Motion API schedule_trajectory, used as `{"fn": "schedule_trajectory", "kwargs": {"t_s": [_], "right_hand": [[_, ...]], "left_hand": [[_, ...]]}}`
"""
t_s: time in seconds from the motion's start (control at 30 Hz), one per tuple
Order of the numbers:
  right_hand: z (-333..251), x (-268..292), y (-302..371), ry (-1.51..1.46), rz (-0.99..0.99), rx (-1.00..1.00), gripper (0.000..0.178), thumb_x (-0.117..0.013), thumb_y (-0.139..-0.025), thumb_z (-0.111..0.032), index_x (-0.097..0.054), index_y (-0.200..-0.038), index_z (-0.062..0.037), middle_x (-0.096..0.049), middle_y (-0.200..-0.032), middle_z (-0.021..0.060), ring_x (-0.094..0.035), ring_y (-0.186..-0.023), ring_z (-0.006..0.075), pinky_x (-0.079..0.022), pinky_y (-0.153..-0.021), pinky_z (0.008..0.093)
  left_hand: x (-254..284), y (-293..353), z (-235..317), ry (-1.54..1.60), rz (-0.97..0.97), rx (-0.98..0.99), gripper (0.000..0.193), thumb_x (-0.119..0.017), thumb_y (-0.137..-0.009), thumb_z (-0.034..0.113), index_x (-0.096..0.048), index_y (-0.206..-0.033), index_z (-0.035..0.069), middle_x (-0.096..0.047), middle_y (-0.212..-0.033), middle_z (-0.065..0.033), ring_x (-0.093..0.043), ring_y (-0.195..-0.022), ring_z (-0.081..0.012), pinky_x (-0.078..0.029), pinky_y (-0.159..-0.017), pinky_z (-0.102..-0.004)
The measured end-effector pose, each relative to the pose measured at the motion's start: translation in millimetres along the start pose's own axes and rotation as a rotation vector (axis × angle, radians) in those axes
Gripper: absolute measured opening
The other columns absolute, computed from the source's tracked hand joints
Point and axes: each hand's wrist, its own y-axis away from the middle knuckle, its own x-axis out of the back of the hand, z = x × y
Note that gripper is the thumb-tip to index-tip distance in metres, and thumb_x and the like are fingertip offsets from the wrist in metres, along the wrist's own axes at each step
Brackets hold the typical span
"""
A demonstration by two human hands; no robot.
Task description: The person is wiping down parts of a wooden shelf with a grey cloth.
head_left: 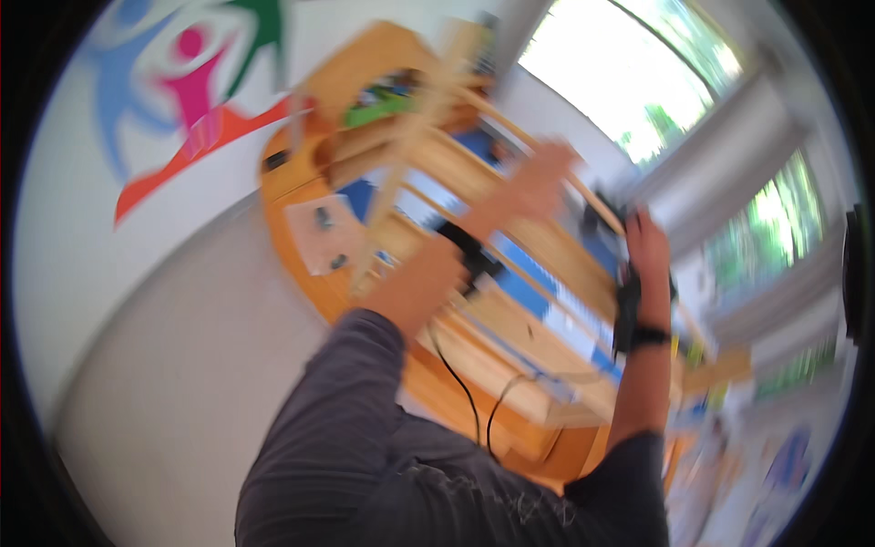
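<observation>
A light wooden frame [394, 184] with several long parallel rails stands over an orange wooden desk [296, 182]. Out across its middle reaches my left hand [538, 178], close to the far top rail. Motion smears its fingers, so whether it touches the wood cannot be made out. On the right, my right hand [645, 239] has its fingers bent over that top rail and appears to grip it. Black straps with small devices circle both wrists, the left strap [469, 251] and the right strap [629, 314].
A pale pink sheet [321, 235] with small dark items lies on the desk's left part. Black cables [465, 392] hang near my body. Behind stand a bright window [629, 73] and grey curtains. Coloured figures [191, 82] decorate the left wall.
</observation>
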Motion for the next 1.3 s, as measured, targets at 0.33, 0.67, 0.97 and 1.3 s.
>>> {"fn": "schedule_trajectory", "kwargs": {"t_s": [0.33, 0.67, 0.97, 1.3], "right_hand": [[114, -42, -59, 0.018, 0.111, 0.102, 0.049, -0.047, -0.097, -0.034, -0.061, -0.125, 0.0033, -0.062, -0.123, 0.0286, -0.056, -0.115, 0.0467, -0.043, -0.098, 0.0483], [155, -21, -72, 0.151, -0.034, 0.17, 0.043, -0.044, -0.098, -0.025, -0.061, -0.121, 0.0061, -0.062, -0.12, 0.0258, -0.059, -0.108, 0.0417, -0.044, -0.096, 0.0448], [117, -3, -40, -0.028, 0.011, -0.202, 0.05, -0.042, -0.099, -0.032, -0.061, -0.129, 0.0039, -0.062, -0.126, 0.0243, -0.06, -0.109, 0.0377, -0.047, -0.094, 0.0456], [39, -21, -14, -0.377, -0.119, -0.395, 0.05, -0.045, -0.102, -0.034, -0.056, -0.134, 0.002, -0.062, -0.126, 0.0179, -0.065, -0.105, 0.0306, -0.055, -0.088, 0.0436]], "left_hand": [[110, 170, 59, 0.166, -0.11, 0.244, 0.017, -0.066, -0.077, 0.016, -0.066, -0.092, 0.007, -0.059, -0.11, -0.0149, -0.054, -0.11, -0.0335, -0.041, -0.089, -0.0474], [129, 391, 11, 0.51, -0.742, 0.99, 0.02, -0.057, -0.085, 0.019, -0.068, -0.086, 0.003, -0.068, -0.091, -0.0179, -0.065, -0.084, -0.0367, -0.05, -0.073, -0.0483], [222, 583, -110, 0.551, 0.053, 1.753, 0.035, -0.057, -0.099, 0.034, -0.063, -0.114, 0.003, -0.067, -0.101, -0.0073, -0.063, -0.085, -0.0154, -0.051, -0.077, -0.0304], [158, 646, -84, 0.469, -0.197, 1.773, 0.035, -0.059, -0.095, 0.036, -0.066, -0.113, 0.006, -0.069, -0.099, -0.005, -0.064, -0.085, -0.0159, -0.052, -0.077, -0.0338]]}}
